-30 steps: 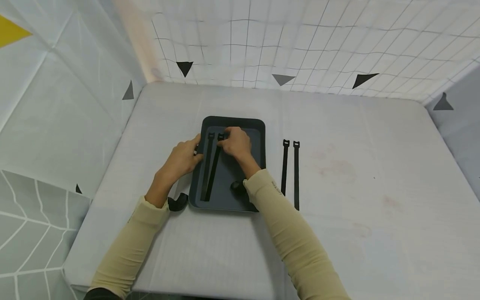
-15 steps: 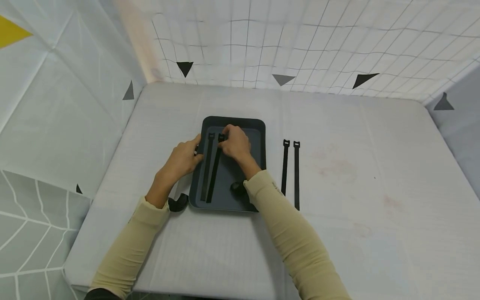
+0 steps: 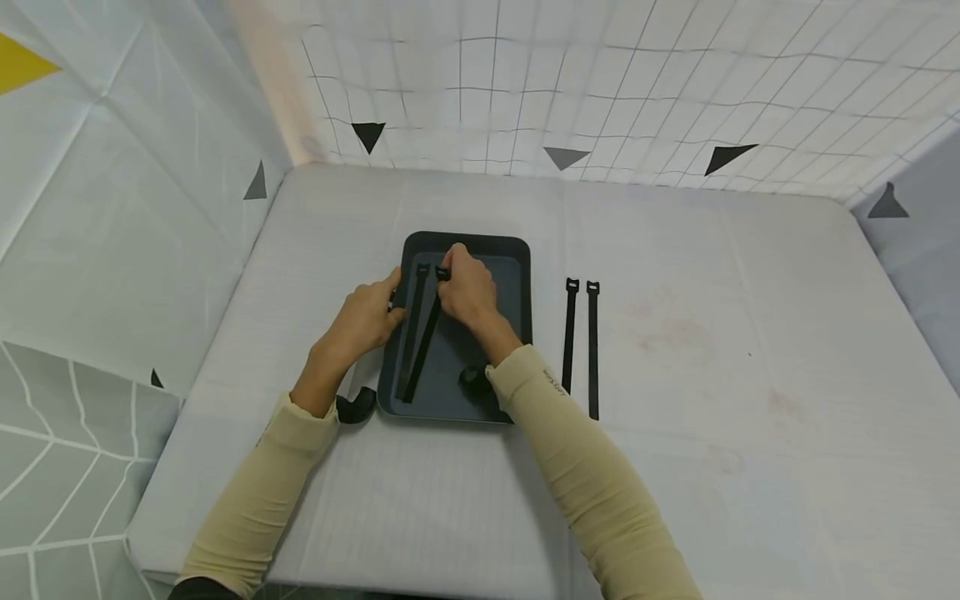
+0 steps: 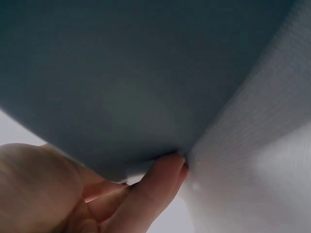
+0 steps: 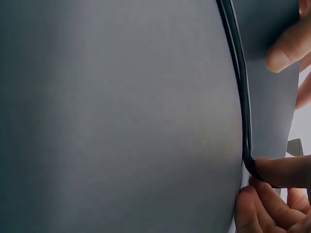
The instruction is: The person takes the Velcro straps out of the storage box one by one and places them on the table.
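Observation:
A dark grey tray (image 3: pixel 517 250) lies on the white-covered table. My left hand (image 3: pixel 363 317) grips its left rim, thumb over the edge; in the left wrist view the fingers (image 4: pixel 150 194) press the outer wall. Inside the tray, my right hand (image 3: pixel 468 287) pinches a black hook-and-loop cable strap (image 3: pixel 425 350) near its slotted head. The right wrist view has this strap (image 5: pixel 243 97) running up from between thumb and fingers, its length raised off the tray floor. Left of it lies a second black strap (image 3: pixel 417 292), partly overlapped at the lower end.
A small black coiled object (image 3: pixel 474 381) sits in the tray near my right sleeve. Two more straps, one (image 3: pixel 572 325) left of the other (image 3: pixel 593 350), lie right of the tray. A black curved piece (image 3: pixel 356 407) rests by my left wrist.
My right hand has shifted slightly up and left. The lower end of the pinched strap has swung left, onto the second strap. My left hand stays on the rim.

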Demonstrator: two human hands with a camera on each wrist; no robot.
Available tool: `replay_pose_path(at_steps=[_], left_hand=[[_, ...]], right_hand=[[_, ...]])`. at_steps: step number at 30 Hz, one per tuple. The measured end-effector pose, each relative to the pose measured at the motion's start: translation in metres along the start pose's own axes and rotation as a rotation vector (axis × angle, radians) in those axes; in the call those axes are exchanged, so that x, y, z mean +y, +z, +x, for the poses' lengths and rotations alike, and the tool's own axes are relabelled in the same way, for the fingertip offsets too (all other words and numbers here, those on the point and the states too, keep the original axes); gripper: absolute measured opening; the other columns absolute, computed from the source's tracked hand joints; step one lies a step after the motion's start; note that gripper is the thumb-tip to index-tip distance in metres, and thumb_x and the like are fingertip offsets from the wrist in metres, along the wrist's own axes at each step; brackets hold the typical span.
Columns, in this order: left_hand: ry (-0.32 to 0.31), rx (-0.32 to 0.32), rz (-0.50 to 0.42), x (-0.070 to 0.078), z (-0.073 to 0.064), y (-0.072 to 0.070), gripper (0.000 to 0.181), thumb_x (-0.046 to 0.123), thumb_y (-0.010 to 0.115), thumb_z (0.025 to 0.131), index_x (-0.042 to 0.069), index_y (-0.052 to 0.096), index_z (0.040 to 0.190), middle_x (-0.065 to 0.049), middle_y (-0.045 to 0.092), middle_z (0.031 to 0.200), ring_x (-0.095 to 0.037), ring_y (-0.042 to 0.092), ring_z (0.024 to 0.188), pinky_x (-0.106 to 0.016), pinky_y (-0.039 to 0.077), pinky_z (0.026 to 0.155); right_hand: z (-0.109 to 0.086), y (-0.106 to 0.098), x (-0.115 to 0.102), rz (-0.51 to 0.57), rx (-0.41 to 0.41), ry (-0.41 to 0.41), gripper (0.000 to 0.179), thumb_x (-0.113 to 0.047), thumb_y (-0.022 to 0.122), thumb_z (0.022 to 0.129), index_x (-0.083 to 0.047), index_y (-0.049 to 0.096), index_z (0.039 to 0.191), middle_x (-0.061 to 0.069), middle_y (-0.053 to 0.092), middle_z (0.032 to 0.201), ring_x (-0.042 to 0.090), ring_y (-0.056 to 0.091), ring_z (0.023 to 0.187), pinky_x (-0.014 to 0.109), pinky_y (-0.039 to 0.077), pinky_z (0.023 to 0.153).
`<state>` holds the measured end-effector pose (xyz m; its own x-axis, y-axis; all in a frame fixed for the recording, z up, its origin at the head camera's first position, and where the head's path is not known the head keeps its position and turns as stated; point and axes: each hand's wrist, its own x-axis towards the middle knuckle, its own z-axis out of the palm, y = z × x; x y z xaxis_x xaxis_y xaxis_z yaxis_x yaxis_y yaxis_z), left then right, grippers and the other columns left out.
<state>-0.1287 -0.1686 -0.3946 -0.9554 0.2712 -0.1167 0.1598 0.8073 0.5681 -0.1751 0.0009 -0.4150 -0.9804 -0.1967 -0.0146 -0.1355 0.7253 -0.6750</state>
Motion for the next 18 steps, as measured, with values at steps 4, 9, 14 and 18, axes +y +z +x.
replay_pose_path(at_steps=[4, 9, 14, 18], left_hand=[[0.002, 0.0, -0.002, -0.001, 0.0001, 0.0005, 0.054, 0.003, 0.061, 0.097, 0.0, 0.04, 0.146, -0.03, 0.061, 0.121, -0.04, 0.064, 0.094, -0.05, 0.048, 0.076], [0.009, 0.0, 0.0, -0.0009, 0.0001, 0.0008, 0.054, 0.003, 0.062, 0.096, -0.001, 0.04, 0.145, -0.03, 0.061, 0.121, -0.041, 0.064, 0.098, -0.05, 0.048, 0.077], [-0.01, -0.008, 0.002, 0.0003, 0.0004, -0.0001, 0.056, 0.005, 0.062, 0.097, 0.001, 0.038, 0.147, -0.029, 0.061, 0.123, -0.04, 0.064, 0.097, -0.049, 0.048, 0.076], [-0.003, 0.0, -0.014, -0.0002, 0.0011, 0.0, 0.052, 0.004, 0.062, 0.096, 0.002, 0.042, 0.144, -0.028, 0.062, 0.121, -0.039, 0.064, 0.097, -0.048, 0.049, 0.075]], right_hand=[[-0.002, -0.0005, -0.0004, 0.077, 0.023, 0.001, 0.015, -0.003, 0.06, 0.095, -0.007, 0.054, 0.109, 0.01, 0.06, 0.087, 0.027, 0.056, 0.072, 0.039, 0.044, 0.068], [-0.0022, -0.001, -0.0009, 0.167, 0.05, -0.005, 0.013, -0.004, 0.064, 0.095, -0.004, 0.057, 0.106, 0.01, 0.061, 0.095, 0.026, 0.058, 0.082, 0.042, 0.045, 0.078], [-0.0021, -0.0026, -0.0017, 0.295, 0.063, 0.026, 0.017, -0.005, 0.067, 0.094, -0.001, 0.062, 0.11, 0.011, 0.062, 0.1, 0.025, 0.062, 0.088, 0.038, 0.05, 0.076], [-0.0032, -0.0037, -0.0031, 0.445, 0.052, 0.056, 0.018, -0.001, 0.066, 0.093, 0.001, 0.063, 0.111, 0.013, 0.061, 0.102, 0.026, 0.064, 0.089, 0.033, 0.056, 0.068]])
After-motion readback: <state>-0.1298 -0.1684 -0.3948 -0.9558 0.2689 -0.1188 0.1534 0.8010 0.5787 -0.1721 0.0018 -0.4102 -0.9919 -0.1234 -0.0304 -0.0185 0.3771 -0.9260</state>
